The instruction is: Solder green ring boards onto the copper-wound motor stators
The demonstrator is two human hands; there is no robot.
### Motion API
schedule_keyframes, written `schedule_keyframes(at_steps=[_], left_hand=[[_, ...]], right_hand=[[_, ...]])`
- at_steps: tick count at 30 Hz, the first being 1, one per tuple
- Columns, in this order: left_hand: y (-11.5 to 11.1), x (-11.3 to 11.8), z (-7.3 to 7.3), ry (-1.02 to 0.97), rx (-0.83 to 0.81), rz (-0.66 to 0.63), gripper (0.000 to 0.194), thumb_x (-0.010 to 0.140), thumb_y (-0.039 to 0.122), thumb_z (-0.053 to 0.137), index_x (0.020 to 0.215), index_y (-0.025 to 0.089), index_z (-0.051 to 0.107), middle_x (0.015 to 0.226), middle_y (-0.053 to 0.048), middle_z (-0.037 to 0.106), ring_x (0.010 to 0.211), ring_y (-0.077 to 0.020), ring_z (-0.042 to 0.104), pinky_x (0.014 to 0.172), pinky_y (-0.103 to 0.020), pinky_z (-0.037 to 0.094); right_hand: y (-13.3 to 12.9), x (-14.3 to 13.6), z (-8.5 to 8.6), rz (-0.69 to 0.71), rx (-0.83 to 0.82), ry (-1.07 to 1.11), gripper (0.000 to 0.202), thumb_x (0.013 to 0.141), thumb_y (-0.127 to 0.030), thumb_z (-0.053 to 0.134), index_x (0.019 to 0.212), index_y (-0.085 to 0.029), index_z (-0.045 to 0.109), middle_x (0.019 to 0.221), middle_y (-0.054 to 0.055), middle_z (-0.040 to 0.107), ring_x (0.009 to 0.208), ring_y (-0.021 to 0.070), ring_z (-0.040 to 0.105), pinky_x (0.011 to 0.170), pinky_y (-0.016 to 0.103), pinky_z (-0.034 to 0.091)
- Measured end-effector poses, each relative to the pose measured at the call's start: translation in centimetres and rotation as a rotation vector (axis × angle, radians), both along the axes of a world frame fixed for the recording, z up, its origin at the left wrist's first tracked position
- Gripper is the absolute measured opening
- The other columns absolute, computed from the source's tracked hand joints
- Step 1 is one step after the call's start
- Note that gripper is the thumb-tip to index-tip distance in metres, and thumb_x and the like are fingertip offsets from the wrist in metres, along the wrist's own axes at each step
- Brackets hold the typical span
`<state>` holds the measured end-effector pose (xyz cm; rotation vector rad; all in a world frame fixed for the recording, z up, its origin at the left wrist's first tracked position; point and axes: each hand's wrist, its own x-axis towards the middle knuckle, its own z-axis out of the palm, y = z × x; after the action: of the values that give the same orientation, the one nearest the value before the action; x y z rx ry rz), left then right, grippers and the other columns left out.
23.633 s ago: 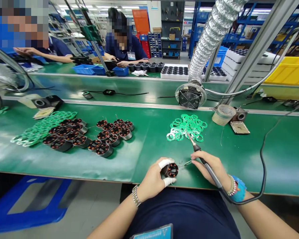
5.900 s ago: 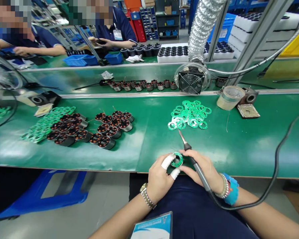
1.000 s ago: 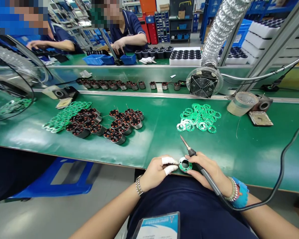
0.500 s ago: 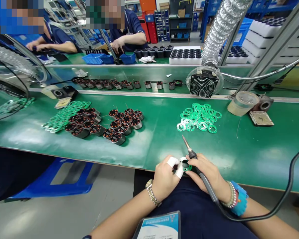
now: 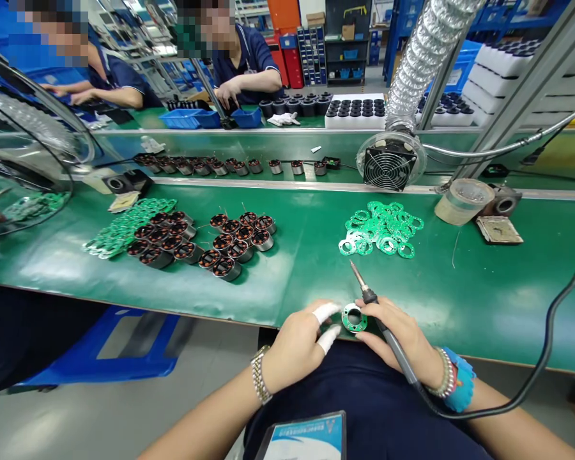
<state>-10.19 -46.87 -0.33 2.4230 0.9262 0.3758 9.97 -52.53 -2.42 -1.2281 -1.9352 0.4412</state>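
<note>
Beside the bench's front edge, my left hand [image 5: 301,345] is open, its thumb and forefinger in white finger covers and spread apart. Just right of those fingertips is a green ring-shaped circuit board [image 5: 349,321] with a dark centre; I cannot tell what lies under it. My right hand [image 5: 402,332] holds a soldering iron [image 5: 397,348] along the palm, tip pointing up and away to the left. Its thumb and forefinger also touch the ring board's right side. Farther forward lies a loose pile of similar green ring boards [image 5: 383,223].
Copper-wound motor stators [image 5: 242,249] stand in groups at the left, by more green boards [image 5: 124,227]. A fan [image 5: 390,167] with a foil duct stands at the back. A plastic cup [image 5: 462,203] and soldering-iron stand [image 5: 505,201] are right. The iron's cable [image 5: 541,358] arcs rightward. Two co-workers sit opposite.
My left hand has opened and drawn back left from the ring board, which now shows more fully. My right hand stays almost in place with the soldering iron.
</note>
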Motion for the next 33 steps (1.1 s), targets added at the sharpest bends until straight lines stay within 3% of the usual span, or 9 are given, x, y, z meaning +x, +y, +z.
schedule_keyframes(at_steps=[4, 7, 11, 14, 18, 22, 25, 30, 33], left_hand=[[0.9, 0.9, -0.2, 0.001, -0.144, -0.014, 0.068, 0.069, 0.039, 0.068, 0.126, 0.017, 0.039, 0.107, -0.012, 0.060, 0.077, -0.0215, 0.062, 0.068, -0.035, 0.052], [1.1, 2.2, -0.5, 0.020, -0.140, -0.062, 0.059, 0.069, 0.040, 0.069, 0.119, 0.018, 0.047, 0.111, -0.011, 0.059, 0.088, -0.0249, 0.061, 0.075, -0.037, 0.050], [3.1, 2.8, -0.4, 0.052, -0.147, -0.056, 0.050, 0.065, 0.041, 0.072, 0.108, 0.020, 0.056, 0.093, -0.007, 0.065, 0.076, -0.0217, 0.062, 0.066, -0.030, 0.048], [7.5, 2.8, 0.0, 0.045, -0.089, 0.022, 0.050, 0.064, 0.041, 0.073, 0.107, 0.021, 0.058, 0.089, -0.005, 0.066, 0.074, -0.0211, 0.062, 0.066, -0.029, 0.047], [17.0, 4.3, 0.9, 0.125, -0.009, 0.297, 0.049, 0.062, 0.037, 0.074, 0.107, 0.021, 0.060, 0.089, -0.006, 0.068, 0.084, -0.0239, 0.063, 0.075, -0.030, 0.046], [27.2, 8.3, 1.3, 0.135, 0.024, 0.430, 0.052, 0.067, 0.035, 0.072, 0.111, 0.014, 0.056, 0.098, -0.012, 0.067, 0.093, -0.0251, 0.062, 0.081, -0.031, 0.044], [32.8, 11.8, 0.7, 0.132, 0.018, 0.494, 0.051, 0.072, 0.036, 0.068, 0.113, 0.010, 0.053, 0.108, -0.016, 0.064, 0.099, -0.0245, 0.059, 0.083, -0.030, 0.043], [36.6, 15.7, -1.2, 0.125, -0.014, 0.523, 0.056, 0.077, 0.042, 0.062, 0.119, 0.009, 0.048, 0.115, -0.020, 0.060, 0.104, -0.0247, 0.058, 0.084, -0.030, 0.042], [37.0, 15.9, -0.7, 0.136, -0.013, 0.515, 0.064, 0.078, 0.042, 0.060, 0.125, 0.003, 0.041, 0.114, -0.025, 0.059, 0.104, -0.0273, 0.058, 0.084, -0.032, 0.042]], right_hand=[[0.8, 1.5, 0.6, -0.139, 0.019, 0.018, 0.032, 0.082, -0.018, 0.057, 0.112, -0.020, 0.046, 0.118, 0.013, 0.059, 0.108, 0.0222, 0.058, 0.090, 0.037, 0.050], [2.5, 3.2, 0.7, -0.197, 0.058, -0.049, 0.033, 0.083, -0.016, 0.053, 0.115, -0.019, 0.044, 0.123, 0.014, 0.056, 0.110, 0.0226, 0.057, 0.091, 0.037, 0.050], [5.8, 5.5, -0.1, -0.164, 0.054, -0.193, 0.035, 0.084, -0.016, 0.051, 0.118, -0.018, 0.044, 0.119, 0.014, 0.057, 0.105, 0.0237, 0.059, 0.087, 0.039, 0.051], [8.3, 6.1, -0.9, -0.115, 0.035, -0.266, 0.034, 0.084, -0.016, 0.050, 0.118, -0.018, 0.046, 0.107, 0.012, 0.060, 0.095, 0.0227, 0.061, 0.080, 0.040, 0.053], [10.9, 5.8, -1.7, -0.073, 0.061, -0.282, 0.030, 0.083, -0.013, 0.049, 0.113, -0.019, 0.050, 0.107, 0.011, 0.057, 0.098, 0.0233, 0.058, 0.083, 0.041, 0.051], [12.0, 5.5, -2.4, -0.052, 0.056, -0.297, 0.028, 0.086, -0.011, 0.044, 0.112, -0.019, 0.050, 0.108, 0.011, 0.056, 0.105, 0.0232, 0.054, 0.087, 0.042, 0.049], [11.8, 5.6, -3.0, -0.044, 0.005, -0.311, 0.030, 0.086, -0.009, 0.042, 0.113, -0.020, 0.049, 0.112, 0.012, 0.056, 0.108, 0.0237, 0.053, 0.088, 0.041, 0.049], [11.5, 5.7, -3.6, -0.070, 0.005, -0.284, 0.033, 0.087, -0.010, 0.043, 0.118, -0.021, 0.048, 0.119, 0.014, 0.054, 0.116, 0.0255, 0.050, 0.093, 0.043, 0.047], [11.5, 5.8, -3.8, -0.073, 0.026, -0.266, 0.034, 0.087, -0.012, 0.044, 0.119, -0.021, 0.048, 0.121, 0.013, 0.054, 0.118, 0.0255, 0.049, 0.095, 0.043, 0.047]])
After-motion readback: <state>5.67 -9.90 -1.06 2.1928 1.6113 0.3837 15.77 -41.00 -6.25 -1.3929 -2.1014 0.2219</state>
